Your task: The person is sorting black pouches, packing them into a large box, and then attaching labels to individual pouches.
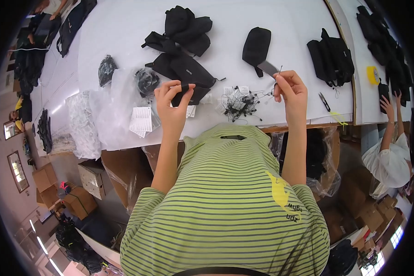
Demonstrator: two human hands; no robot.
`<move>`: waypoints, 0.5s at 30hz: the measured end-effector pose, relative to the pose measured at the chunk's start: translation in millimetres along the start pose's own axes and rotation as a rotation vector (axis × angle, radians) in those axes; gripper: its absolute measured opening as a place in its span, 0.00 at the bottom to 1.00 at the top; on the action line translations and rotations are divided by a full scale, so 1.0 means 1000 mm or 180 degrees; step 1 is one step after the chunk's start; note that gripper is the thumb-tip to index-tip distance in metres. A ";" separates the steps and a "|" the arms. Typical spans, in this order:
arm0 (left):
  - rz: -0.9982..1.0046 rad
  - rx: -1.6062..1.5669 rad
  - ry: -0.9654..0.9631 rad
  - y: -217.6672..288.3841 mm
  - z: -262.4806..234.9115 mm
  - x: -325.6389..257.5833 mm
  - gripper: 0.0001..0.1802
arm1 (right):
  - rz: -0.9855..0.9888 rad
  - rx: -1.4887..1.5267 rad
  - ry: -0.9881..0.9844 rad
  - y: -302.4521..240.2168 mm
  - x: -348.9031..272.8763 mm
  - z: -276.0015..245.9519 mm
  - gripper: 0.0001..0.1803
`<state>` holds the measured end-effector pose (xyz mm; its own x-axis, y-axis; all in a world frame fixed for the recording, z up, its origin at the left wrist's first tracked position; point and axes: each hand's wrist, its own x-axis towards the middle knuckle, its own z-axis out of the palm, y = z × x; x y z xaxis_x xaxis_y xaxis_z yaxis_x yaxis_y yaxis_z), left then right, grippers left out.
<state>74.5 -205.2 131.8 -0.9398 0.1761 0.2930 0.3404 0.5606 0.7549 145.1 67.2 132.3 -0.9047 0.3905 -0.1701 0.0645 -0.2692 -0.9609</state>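
Note:
My left hand (172,108) is closed in a pinch at the edge of a black fabric pouch (191,73), which lies on the white table in front of it. Raised to the right, my right hand (293,94) pinches a small grey card tag (268,68) between thumb and fingers. A thin cord shows by those fingertips, partly hidden. Beyond the tag lies another black pouch (256,45). Between my hands sits a tangled heap of black string fasteners (240,105). White printed labels (141,120) rest beside my left wrist.
More black pouches (185,28) are piled at the back, and others (332,60) stand to the right. Clear plastic bags (89,122) cover the left side. Thread snips (324,101) lie near the right table edge. A co-worker (387,156) handles black pouches at the far right.

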 end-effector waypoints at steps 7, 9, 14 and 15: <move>-0.1175 -0.1693 -0.0673 0.019 -0.009 -0.030 0.12 | -0.0275 -0.0055 0.0133 -0.003 -0.002 0.004 0.06; -0.1610 -0.2507 -0.0941 0.027 -0.011 -0.033 0.13 | -0.0392 -0.0222 0.0185 -0.001 -0.003 0.005 0.06; -0.1633 -0.2389 -0.1271 0.030 -0.009 -0.046 0.17 | -0.0127 -0.0483 -0.0376 -0.012 -0.022 0.017 0.05; -0.1630 -0.2388 -0.1272 0.033 -0.006 -0.048 0.17 | -0.0128 -0.0754 -0.0550 -0.010 -0.029 0.021 0.05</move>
<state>130.6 -199.9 146.3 -0.8734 0.3930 -0.2875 -0.3078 0.0120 0.9514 162.1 40.3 151.7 -0.9656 0.2354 -0.1108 0.1053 -0.0356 -0.9938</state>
